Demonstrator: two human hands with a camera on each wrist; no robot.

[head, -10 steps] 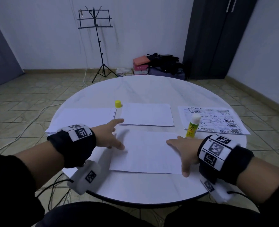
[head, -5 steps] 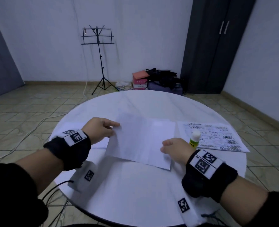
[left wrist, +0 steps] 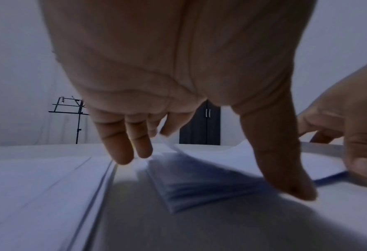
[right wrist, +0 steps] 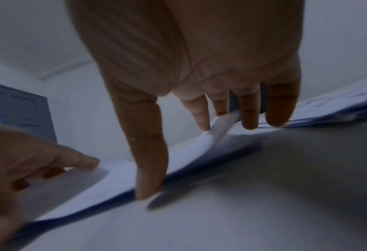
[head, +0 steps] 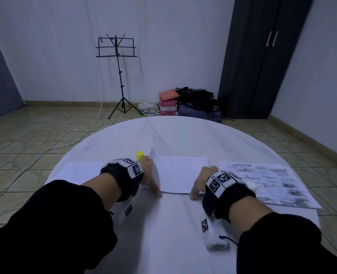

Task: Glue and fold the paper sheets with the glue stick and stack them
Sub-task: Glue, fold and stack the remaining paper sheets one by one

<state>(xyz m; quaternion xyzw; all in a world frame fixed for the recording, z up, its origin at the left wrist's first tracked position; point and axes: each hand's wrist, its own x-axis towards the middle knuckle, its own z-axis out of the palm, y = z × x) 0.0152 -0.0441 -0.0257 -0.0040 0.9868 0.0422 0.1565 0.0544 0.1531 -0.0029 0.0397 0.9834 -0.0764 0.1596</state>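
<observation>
A folded white sheet (head: 180,174) lies over a stack of folded sheets (left wrist: 184,191) at mid-table. My left hand (head: 150,173) holds its left edge, which runs up between the fingers (left wrist: 135,139), with the thumb (left wrist: 294,186) down at the near corner. My right hand (head: 200,179) holds the right edge (right wrist: 221,127) the same way, thumb (right wrist: 149,185) pressed at the near edge. A yellow cap (head: 140,155) stands just beyond my left hand. The glue stick is mostly hidden behind my right wrist.
Blank sheets (head: 78,173) lie to the left and a printed sheet (head: 272,184) to the right on the round white table (head: 173,230). Beyond it are a music stand (head: 117,76), boxes and bags (head: 185,103), a dark wardrobe (head: 262,56) and a floor cable (head: 35,155).
Both hands picked the sheet up from the near part of the table, carried it away from me and lowered it onto the stack. The camera tilted up.
</observation>
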